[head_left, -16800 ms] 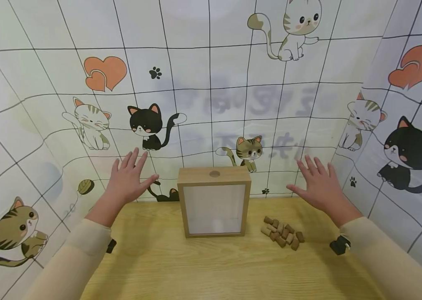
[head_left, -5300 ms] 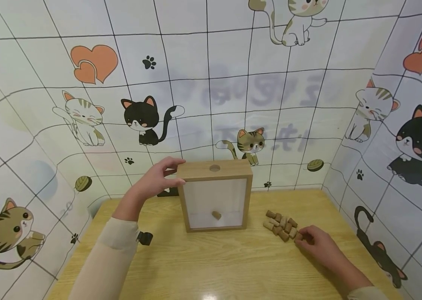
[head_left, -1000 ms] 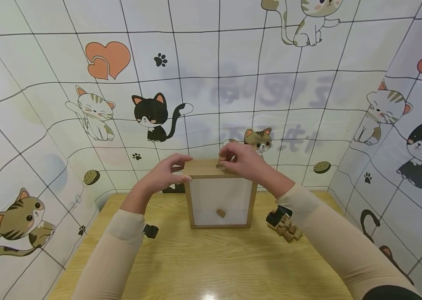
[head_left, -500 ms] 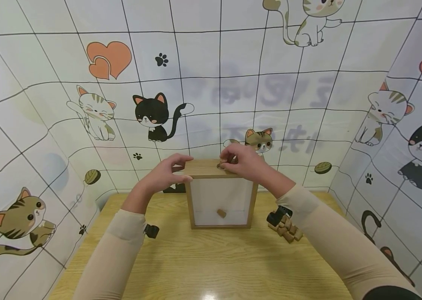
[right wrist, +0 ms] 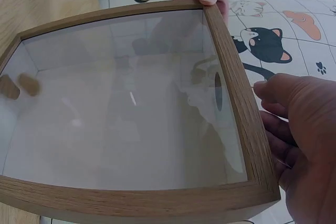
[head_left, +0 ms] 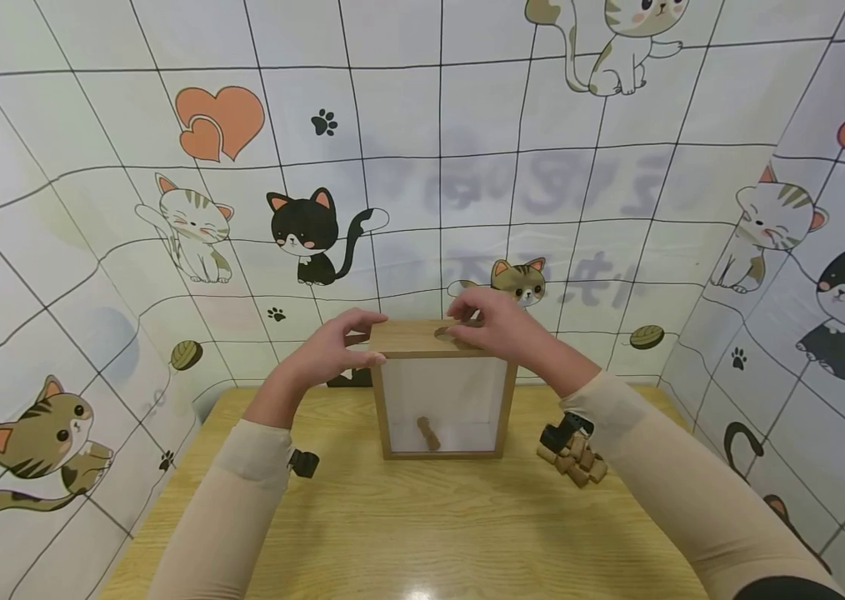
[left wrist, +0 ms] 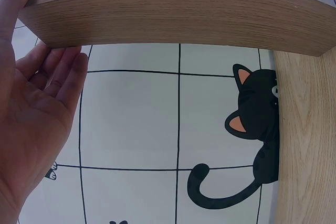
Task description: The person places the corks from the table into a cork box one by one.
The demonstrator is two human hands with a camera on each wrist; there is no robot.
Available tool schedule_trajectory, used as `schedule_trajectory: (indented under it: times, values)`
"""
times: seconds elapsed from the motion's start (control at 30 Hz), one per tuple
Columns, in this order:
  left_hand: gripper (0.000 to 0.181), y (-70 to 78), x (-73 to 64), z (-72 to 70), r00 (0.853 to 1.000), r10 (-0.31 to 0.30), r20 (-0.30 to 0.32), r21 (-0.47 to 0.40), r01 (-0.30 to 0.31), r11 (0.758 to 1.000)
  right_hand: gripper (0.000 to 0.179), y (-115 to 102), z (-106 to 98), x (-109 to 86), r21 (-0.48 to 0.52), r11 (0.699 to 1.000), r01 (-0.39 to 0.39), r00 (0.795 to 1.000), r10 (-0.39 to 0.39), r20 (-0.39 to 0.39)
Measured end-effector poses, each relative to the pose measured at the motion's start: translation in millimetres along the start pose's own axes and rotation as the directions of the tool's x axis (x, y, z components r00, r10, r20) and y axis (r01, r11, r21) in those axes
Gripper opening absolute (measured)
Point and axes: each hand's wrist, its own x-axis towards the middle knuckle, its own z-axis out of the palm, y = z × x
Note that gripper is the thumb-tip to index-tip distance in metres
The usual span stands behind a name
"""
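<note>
A wooden box frame (head_left: 407,337) with a clear front stands upright on the table. My left hand (head_left: 321,354) grips its upper left corner, thumb at the front edge and fingers behind. Above the round hole (head_left: 441,332) in the box's top is my right hand (head_left: 501,327), fingers loosely bent and nothing between them. Two small brown corks (head_left: 428,434) lie low inside the box, behind the clear pane. In the right wrist view, one cork (right wrist: 29,84) looks blurred beside the other. A pile of several corks (head_left: 578,468) lies right of the box, partly hidden by the right wrist camera.
The wooden table (head_left: 392,517) stretches in front of the box. Behind and on both sides hangs a white gridded sheet (head_left: 422,192) printed with cats. A black camera (head_left: 304,463) sits on the left wrist and another camera (head_left: 567,431) on the right.
The right hand has let go of a cork at the hole and shifted slightly right; two corks now show inside, where one lay before. The left hand keeps its grip on the box.
</note>
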Motion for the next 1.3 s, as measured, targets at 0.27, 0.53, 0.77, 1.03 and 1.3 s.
schedule_trajectory:
  times: [0.27,0.53,0.77,1.03,1.3]
  values:
    - [0.073,-2.9,1.6,1.9,1.0,-0.01,0.005,-0.003,0.01,1.0,0.008,-0.1,-8.9,-22.3,-0.009,1.0,0.021,0.997,-0.021,-0.07]
    - [0.074,-3.1,3.3,3.6,1.0,-0.017,0.012,-0.007,0.017,1.0,0.003,10.7,-21.7,-54.6,-0.003,1.0,-0.017,0.986,0.017,-0.163]
    - [0.072,-2.0,4.1,5.4,1.0,-0.014,0.007,-0.012,0.014,1.0,0.007,24.4,-32.2,-91.8,-0.027,0.998,-0.052,0.968,0.044,-0.247]
    - [0.072,0.2,1.3,4.2,1.0,-0.011,-0.006,-0.014,0.011,1.0,0.004,39.4,-38.4,-125.7,-0.012,0.984,-0.177,0.956,0.169,-0.241]
    - [0.073,3.4,-1.6,2.3,1.0,-0.013,-0.006,-0.022,0.013,1.0,0.004,53.5,-37.9,-157.0,-0.01,0.967,-0.253,0.946,0.245,-0.211]
